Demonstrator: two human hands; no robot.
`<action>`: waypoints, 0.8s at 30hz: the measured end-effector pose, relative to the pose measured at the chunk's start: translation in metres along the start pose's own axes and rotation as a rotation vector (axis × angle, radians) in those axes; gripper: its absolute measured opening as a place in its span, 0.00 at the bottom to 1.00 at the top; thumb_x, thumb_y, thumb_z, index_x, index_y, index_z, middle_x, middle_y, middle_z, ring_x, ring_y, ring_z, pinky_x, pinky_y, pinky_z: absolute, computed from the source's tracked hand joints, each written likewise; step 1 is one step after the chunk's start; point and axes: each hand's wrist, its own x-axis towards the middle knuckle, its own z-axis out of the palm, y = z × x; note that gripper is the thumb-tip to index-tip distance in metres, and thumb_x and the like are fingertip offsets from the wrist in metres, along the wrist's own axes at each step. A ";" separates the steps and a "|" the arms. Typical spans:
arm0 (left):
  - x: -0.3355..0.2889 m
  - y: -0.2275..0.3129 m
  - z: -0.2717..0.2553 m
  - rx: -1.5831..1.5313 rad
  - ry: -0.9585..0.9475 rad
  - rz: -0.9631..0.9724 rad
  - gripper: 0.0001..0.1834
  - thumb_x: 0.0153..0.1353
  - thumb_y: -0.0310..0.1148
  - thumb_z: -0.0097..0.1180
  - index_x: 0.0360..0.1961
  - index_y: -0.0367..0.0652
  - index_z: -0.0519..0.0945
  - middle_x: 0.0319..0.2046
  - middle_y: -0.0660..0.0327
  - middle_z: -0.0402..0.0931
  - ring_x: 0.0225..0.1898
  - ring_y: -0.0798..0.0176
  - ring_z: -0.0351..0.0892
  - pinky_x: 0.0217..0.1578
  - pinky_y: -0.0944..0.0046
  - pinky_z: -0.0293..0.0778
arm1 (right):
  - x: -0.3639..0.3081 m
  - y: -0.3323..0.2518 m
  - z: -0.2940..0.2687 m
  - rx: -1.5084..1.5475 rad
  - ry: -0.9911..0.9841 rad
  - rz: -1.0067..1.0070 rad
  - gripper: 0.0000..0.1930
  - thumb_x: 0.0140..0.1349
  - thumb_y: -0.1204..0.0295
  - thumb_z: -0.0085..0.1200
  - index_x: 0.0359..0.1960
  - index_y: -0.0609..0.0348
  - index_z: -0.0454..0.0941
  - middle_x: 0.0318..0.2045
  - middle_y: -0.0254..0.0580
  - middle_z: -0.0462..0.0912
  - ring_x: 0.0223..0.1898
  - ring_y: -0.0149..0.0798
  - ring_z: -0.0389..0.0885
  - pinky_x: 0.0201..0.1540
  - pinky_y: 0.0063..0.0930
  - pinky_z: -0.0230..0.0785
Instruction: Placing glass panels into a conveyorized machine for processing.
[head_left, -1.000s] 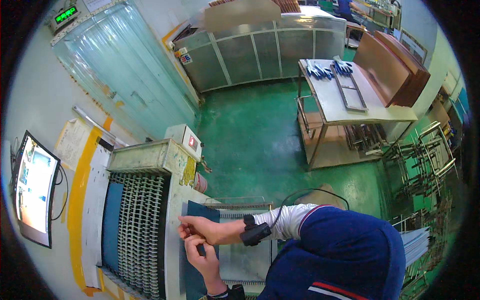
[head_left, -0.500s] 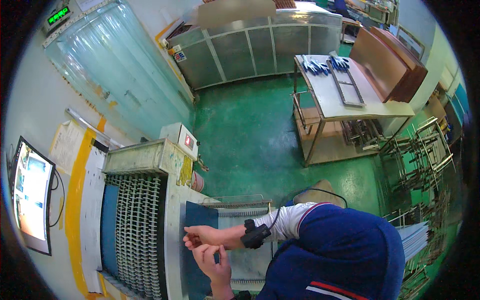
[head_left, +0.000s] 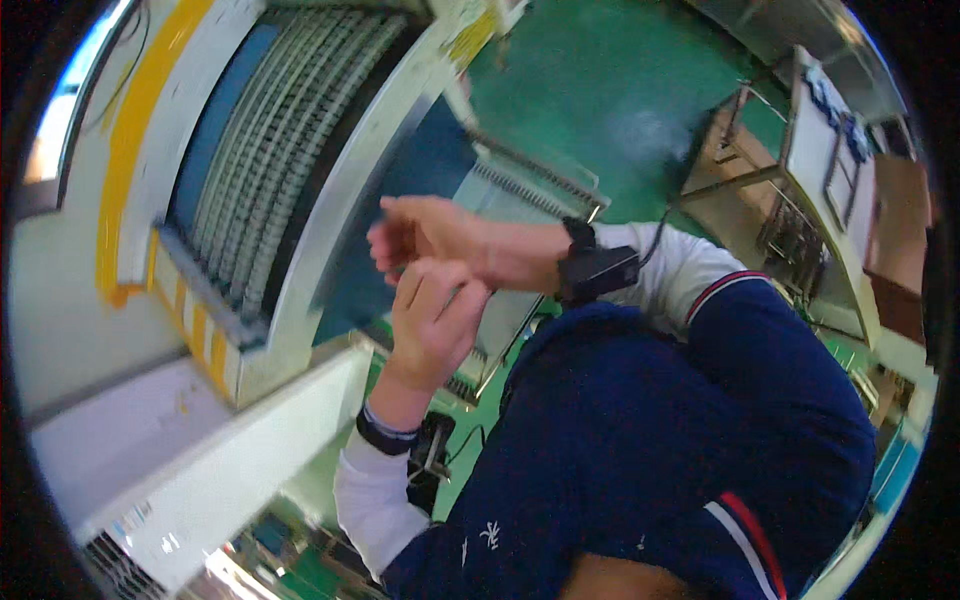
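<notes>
My right hand (head_left: pixel 428 236) reaches in from the right with its palm showing and its fingers loosely bent. Nothing shows in it, though its fingertips are blurred. My left hand (head_left: pixel 428 318) comes up from below, fingers curled, its tips against or very near my right wrist. Whatever those fingers pinch, if anything, is hidden. A black box-shaped device (head_left: pixel 600 270) is strapped to my right wrist, and a black band (head_left: pixel 384 432) circles the left one. Behind the hands, a dark blue surface (head_left: pixel 425 160) lies beside a metal rack with toothed edges (head_left: pixel 525 188).
A machine with rows of grey rollers (head_left: pixel 280 150) stands at the left, edged in yellow tape (head_left: pixel 150 130). A white cabinet-like block (head_left: pixel 240 455) is at lower left. At upper right, a work table (head_left: pixel 815 150) carries gloves and a metal frame.
The view has swung toward the machine and downward, so the table has shifted right. My hands stay close together, and more of my left forearm shows.
</notes>
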 end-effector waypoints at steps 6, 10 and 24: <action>0.004 0.018 -0.019 0.112 0.130 0.009 0.15 0.38 0.20 0.59 0.32 0.39 0.78 0.35 0.60 0.71 0.35 0.56 0.70 0.36 0.59 0.70 | -0.003 0.010 0.026 -0.046 -0.024 0.086 0.19 0.67 0.57 0.39 0.35 0.62 0.71 0.30 0.41 0.75 0.33 0.39 0.74 0.40 0.33 0.70; -0.016 0.017 -0.022 0.089 0.111 0.001 0.16 0.37 0.19 0.58 0.33 0.39 0.77 0.34 0.60 0.71 0.34 0.55 0.71 0.35 0.58 0.70 | -0.008 0.016 0.037 -0.047 0.032 0.129 0.19 0.67 0.57 0.39 0.35 0.62 0.72 0.30 0.41 0.75 0.34 0.40 0.74 0.40 0.33 0.69; -0.053 0.038 -0.024 0.249 0.238 -0.134 0.19 0.35 0.17 0.61 0.34 0.40 0.79 0.34 0.59 0.72 0.36 0.53 0.71 0.37 0.58 0.71 | 0.009 0.050 0.041 -0.109 -0.026 0.221 0.18 0.65 0.55 0.45 0.37 0.59 0.72 0.31 0.37 0.75 0.36 0.36 0.73 0.42 0.34 0.69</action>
